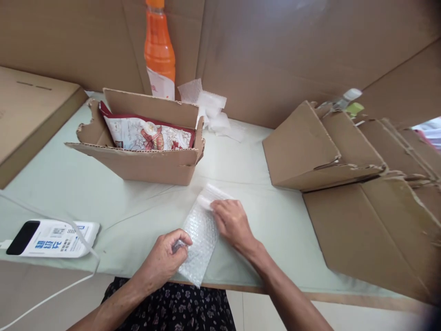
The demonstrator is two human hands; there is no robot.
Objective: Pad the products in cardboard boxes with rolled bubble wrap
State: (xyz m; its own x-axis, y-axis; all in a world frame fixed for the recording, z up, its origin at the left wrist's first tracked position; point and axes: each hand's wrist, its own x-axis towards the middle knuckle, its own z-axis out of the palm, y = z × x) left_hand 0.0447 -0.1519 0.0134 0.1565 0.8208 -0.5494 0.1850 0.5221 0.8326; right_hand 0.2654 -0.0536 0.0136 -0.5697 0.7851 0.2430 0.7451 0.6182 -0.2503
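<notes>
A clear bubble wrap bag (200, 236) lies slanted on the table near its front edge, its upper end folded over into a flap. My right hand (234, 223) pinches the right part of this folded end, thumb and fingers closed on it. At the bag's lower left edge is my left hand (165, 257), with the index finger and thumb curled toward each other over the plastic. The left hand's other fingers are tucked out of sight. Beyond the bag stands an open cardboard box (158, 168) with a red and white printed packet (149, 133) inside.
Several open cardboard boxes (365, 220) stand at the right. An orange bottle (160, 50) and white bubble wrap pieces (213, 110) are at the back. A white device (55, 238) with a cable (74, 227) lies front left, below a large flat carton (31, 110).
</notes>
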